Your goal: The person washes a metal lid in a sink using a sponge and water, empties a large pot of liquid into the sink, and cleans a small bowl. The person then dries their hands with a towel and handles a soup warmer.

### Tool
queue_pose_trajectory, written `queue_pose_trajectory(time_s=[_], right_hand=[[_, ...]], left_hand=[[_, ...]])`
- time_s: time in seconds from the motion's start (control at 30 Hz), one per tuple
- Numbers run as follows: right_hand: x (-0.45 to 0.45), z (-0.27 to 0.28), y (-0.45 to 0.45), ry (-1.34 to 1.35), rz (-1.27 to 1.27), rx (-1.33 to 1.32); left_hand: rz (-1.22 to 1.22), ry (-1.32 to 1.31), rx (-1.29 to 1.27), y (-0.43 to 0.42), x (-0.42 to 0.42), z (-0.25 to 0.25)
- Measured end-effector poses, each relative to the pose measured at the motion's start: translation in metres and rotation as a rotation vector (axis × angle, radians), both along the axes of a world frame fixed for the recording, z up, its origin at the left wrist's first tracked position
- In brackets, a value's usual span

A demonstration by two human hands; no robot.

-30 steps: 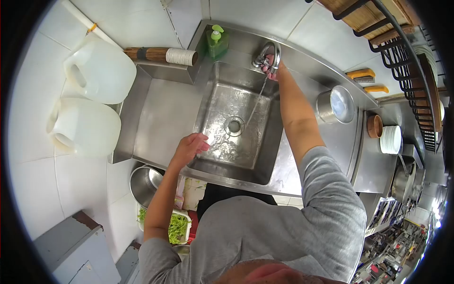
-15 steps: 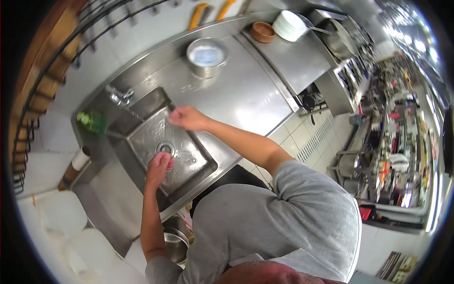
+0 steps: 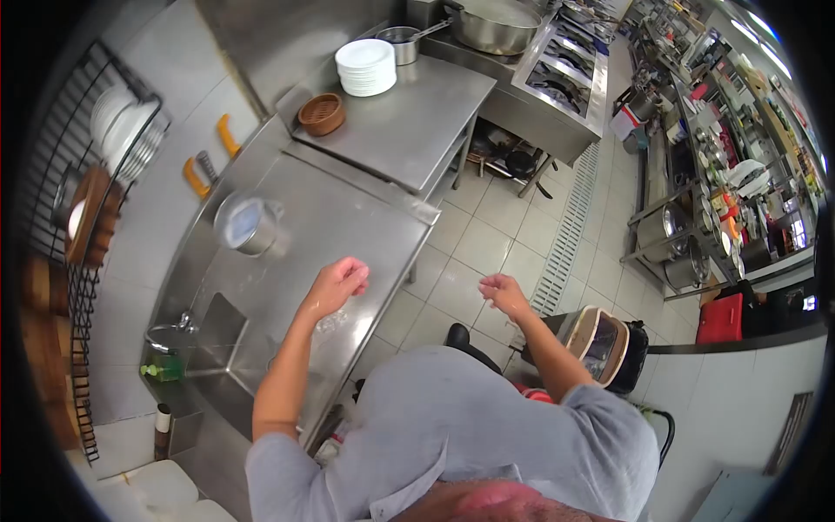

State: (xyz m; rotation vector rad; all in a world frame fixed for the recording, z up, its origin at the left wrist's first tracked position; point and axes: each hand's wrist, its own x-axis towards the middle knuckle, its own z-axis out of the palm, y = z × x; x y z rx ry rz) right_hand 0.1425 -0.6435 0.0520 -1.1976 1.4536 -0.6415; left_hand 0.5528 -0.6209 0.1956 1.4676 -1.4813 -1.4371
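Over the steel counter [image 3: 300,226], beside the sink [image 3: 228,370], my left hand [image 3: 337,285] hangs in the air. Its fingers are loosely curled and nothing shows in them. My right hand [image 3: 504,294] is out over the tiled floor, past the counter's front edge, its bent fingers a little apart and without anything held. Wet drops lie on the steel below my left hand. A metal pot [image 3: 250,224] with something pale blue in it stands farther back on the counter, apart from both hands. My left forearm hides part of the sink.
A stack of white plates [image 3: 365,68] and a round brown basket [image 3: 322,114] sit on the adjoining steel table [image 3: 417,113]. Beyond are a large pot [image 3: 494,24] and a stove [image 3: 565,65]. Bins [image 3: 600,344] stand right of my right arm. The faucet [image 3: 174,326] is at left.
Both hands have left the sink; the left is now over the counter, the right over the floor. The view has turned right, and water no longer visibly runs from the faucet.
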Motion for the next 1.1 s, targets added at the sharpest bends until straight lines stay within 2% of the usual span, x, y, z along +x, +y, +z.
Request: queue_pose_trajectory(time_s=[0.07,0.27,0.4,0.63,0.77,0.9,0.97,1.1], right_hand=[[-0.063,-0.007,0.004,-0.026,-0.133,0.051],[-0.218,-0.018,-0.002,-0.018,-0.374,0.134],[-0.275,-0.021,-0.037,0.026,-0.381,0.122],[-0.312,0.007,-0.157,0.181,-0.266,-0.013],[-0.343,0.012,-0.236,0.272,-0.221,-0.065],[-0.362,0.039,-0.295,0.288,-0.276,-0.005],[-0.373,0.048,-0.320,0.280,-0.280,-0.002],[-0.386,0.081,-0.385,0.276,-0.312,-0.028]], left_hand=[[-0.072,0.014,-0.015,-0.048,-0.053,0.006],[-0.288,-0.215,-0.309,-0.184,-0.168,0.038],[-0.220,-0.383,-0.466,-0.274,-0.201,0.082],[0.001,-0.715,-0.859,-0.488,-0.194,0.117],[0.082,-0.822,-0.934,-0.615,-0.199,0.147],[0.182,-0.887,-0.938,-0.721,-0.212,0.147],[0.194,-0.939,-0.959,-0.768,-0.212,0.122],[0.100,-1.010,-0.799,-0.813,-0.217,0.092]])
